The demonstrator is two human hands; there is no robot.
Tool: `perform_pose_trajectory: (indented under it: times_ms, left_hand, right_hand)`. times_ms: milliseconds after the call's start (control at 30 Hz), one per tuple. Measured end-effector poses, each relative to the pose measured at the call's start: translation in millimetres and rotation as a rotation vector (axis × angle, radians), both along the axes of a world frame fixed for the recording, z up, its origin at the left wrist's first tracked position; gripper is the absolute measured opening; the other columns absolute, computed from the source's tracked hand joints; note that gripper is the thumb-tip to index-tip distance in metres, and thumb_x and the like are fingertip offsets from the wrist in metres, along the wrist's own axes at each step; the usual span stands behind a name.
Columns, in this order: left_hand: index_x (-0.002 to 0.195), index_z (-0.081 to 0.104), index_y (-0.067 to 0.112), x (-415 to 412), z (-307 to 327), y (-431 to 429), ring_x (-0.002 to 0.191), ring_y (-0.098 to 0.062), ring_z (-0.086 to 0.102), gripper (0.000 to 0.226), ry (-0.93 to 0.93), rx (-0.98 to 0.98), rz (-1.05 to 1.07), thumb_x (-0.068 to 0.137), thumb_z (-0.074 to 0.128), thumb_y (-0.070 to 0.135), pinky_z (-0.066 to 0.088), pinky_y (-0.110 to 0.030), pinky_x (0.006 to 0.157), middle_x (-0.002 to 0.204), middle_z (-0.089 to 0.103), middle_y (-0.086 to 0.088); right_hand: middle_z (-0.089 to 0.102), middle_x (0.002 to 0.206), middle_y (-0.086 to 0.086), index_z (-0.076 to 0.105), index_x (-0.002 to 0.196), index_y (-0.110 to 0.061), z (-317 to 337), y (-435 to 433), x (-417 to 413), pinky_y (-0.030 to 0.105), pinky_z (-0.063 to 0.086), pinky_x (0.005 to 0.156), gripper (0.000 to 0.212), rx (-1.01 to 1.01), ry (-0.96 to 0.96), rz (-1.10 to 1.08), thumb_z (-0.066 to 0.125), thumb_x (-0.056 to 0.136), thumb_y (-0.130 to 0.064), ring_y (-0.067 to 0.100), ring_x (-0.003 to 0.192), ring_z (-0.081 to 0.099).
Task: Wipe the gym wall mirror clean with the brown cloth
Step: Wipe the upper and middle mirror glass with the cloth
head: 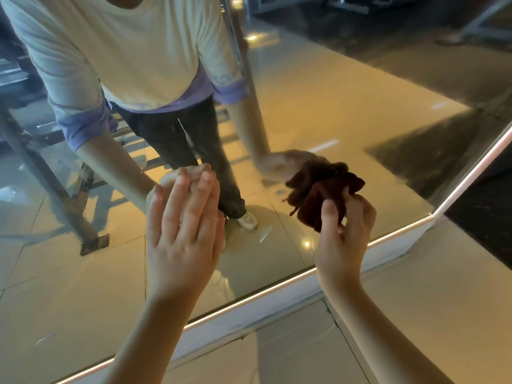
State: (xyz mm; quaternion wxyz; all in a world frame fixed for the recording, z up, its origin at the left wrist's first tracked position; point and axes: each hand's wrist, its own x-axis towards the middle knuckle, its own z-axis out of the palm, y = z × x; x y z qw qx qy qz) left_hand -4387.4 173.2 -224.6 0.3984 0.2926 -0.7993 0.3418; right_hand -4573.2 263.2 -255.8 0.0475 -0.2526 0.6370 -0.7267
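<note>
Mirror (318, 120): hazy film over the lower glass, with pale streaks (45, 338) low left and more near centre. Judged: cleaning barely under way, and most of the visible pane is left to wipe.
Left grip (182, 234): fingers straight, flat on the glass, holding nothing.
Right grip (343, 239): fingers and thumb curled round the bunched cloth (318, 195), which meets its reflection low on the pane, near the bottom edge.

You stood on glossy beige floor tiles (443, 273); a glowing light strip (249, 298) ran above white skirting (263, 307).
</note>
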Motion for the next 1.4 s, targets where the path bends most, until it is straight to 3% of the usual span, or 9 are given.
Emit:
perform_pose_trajectory:
  times_ms: [200,367,600,733,933,1133,1233,1333,1400]
  left_hand:
    - [0.151,0.034,0.005,2,0,-2,0.147,-0.027,0.022,0.066,-0.024,-0.002,0.005,0.096,0.066,0.017,0.011,-0.044,0.125,0.153,0.034,-0.011]
    - [0.152,0.033,0.006,5,-2,-4,0.154,-0.021,0.009,0.069,-0.029,-0.012,0.008,0.094,0.069,0.016,0.013,-0.044,0.125,0.155,0.034,-0.009]
    - [0.152,0.033,0.008,6,-2,-4,0.155,-0.019,0.006,0.067,-0.038,-0.026,0.000,0.095,0.067,0.015,0.011,-0.041,0.125,0.158,0.028,-0.006]
    - [0.154,0.031,0.009,7,-1,-4,0.154,-0.021,0.012,0.068,-0.044,-0.050,-0.003,0.095,0.066,0.016,0.012,-0.041,0.125,0.159,0.025,-0.004]
    - [0.151,0.034,0.007,8,1,-2,0.143,-0.028,0.034,0.070,-0.053,-0.046,-0.011,0.092,0.070,0.012,0.015,-0.042,0.125,0.155,0.034,-0.007]
    - [0.152,0.032,0.008,11,3,-1,0.142,-0.027,0.035,0.076,-0.081,-0.047,-0.004,0.089,0.073,0.013,0.017,-0.041,0.124,0.155,0.034,-0.006]
    - [0.152,0.035,0.007,13,4,0,0.143,-0.026,0.034,0.074,-0.094,-0.042,0.000,0.089,0.073,0.012,0.018,-0.041,0.123,0.156,0.033,-0.006]
    - [0.150,0.036,0.007,16,5,-1,0.143,-0.026,0.034,0.074,-0.096,-0.018,-0.030,0.088,0.076,0.008,0.021,-0.041,0.122,0.156,0.033,-0.007]
    - [0.149,0.038,0.006,16,5,-1,0.142,-0.026,0.036,0.074,-0.089,-0.018,-0.044,0.086,0.077,0.008,0.024,-0.042,0.121,0.155,0.035,-0.008]
  right_hand:
    - [0.052,0.120,0.009,0.059,0.103,-0.016,-6,-8,1,0.009,0.050,0.076,0.012,-0.006,0.018,-0.083,0.065,0.093,-0.013,-0.006,0.101,0.056]
    - [0.054,0.119,0.014,0.060,0.107,-0.001,6,-9,28,0.014,0.052,0.079,0.031,0.007,0.232,-0.030,0.068,0.088,-0.023,0.004,0.105,0.054]
    - [0.056,0.125,0.011,0.053,0.122,-0.003,8,-14,23,0.023,0.056,0.084,0.039,0.003,0.037,-0.123,0.070,0.087,-0.009,0.006,0.109,0.058]
    - [0.056,0.123,0.010,0.052,0.121,-0.002,14,-15,41,0.011,0.051,0.079,0.043,0.017,0.074,-0.058,0.074,0.083,-0.004,-0.002,0.104,0.055]
    - [0.055,0.132,0.009,0.049,0.132,-0.004,19,-17,18,0.011,0.051,0.079,0.050,0.008,-0.018,-0.129,0.071,0.087,-0.011,-0.008,0.103,0.057]
    - [0.056,0.123,0.008,0.052,0.126,-0.003,21,-15,51,0.021,0.053,0.084,0.050,0.037,0.145,0.027,0.075,0.081,-0.007,0.016,0.108,0.058]
    - [0.058,0.124,0.006,0.055,0.126,-0.006,21,-14,25,0.023,0.053,0.083,0.049,0.060,0.128,-0.024,0.075,0.081,-0.011,0.003,0.102,0.057]
    - [0.058,0.128,0.011,0.053,0.129,-0.003,15,-12,16,0.004,0.045,0.078,0.049,0.059,0.065,-0.123,0.072,0.084,-0.007,-0.019,0.100,0.051]
    - [0.058,0.126,0.010,0.053,0.128,-0.003,10,-12,34,0.003,0.045,0.077,0.049,0.085,0.087,-0.072,0.073,0.083,-0.006,-0.014,0.100,0.052]
